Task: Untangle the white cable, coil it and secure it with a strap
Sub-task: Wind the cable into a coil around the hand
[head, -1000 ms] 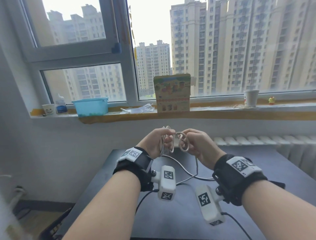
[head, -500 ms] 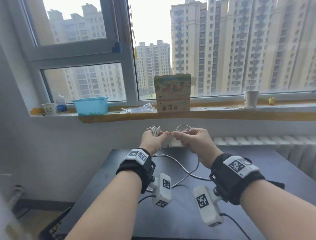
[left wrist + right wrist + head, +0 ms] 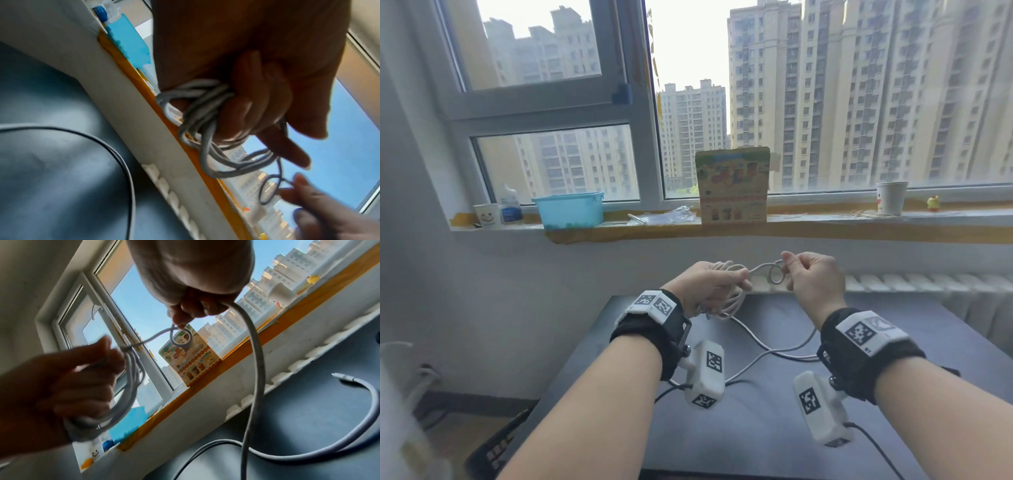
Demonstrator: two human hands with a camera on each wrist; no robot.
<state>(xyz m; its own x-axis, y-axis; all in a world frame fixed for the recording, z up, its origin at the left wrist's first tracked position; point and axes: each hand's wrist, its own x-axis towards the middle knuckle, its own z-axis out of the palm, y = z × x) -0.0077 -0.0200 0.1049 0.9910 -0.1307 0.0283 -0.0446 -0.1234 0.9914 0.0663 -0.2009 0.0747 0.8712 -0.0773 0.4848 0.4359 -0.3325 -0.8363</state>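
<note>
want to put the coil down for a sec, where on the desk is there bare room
The near part of the dark desk, below the wrists, is bare, as is its right side beside the radiator. The middle is crowded: loose white cable snakes across it, with its plug end lying toward the right.

Window daylight backlights; wrist views blurred, warped.

Black wrist straps (image 3: 650, 337) carry white (square-coded) camera blocks (image 3: 707, 373).

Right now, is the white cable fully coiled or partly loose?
Partly loose: the left hand grips several loops of cable, the rest trails onto the table.
</note>
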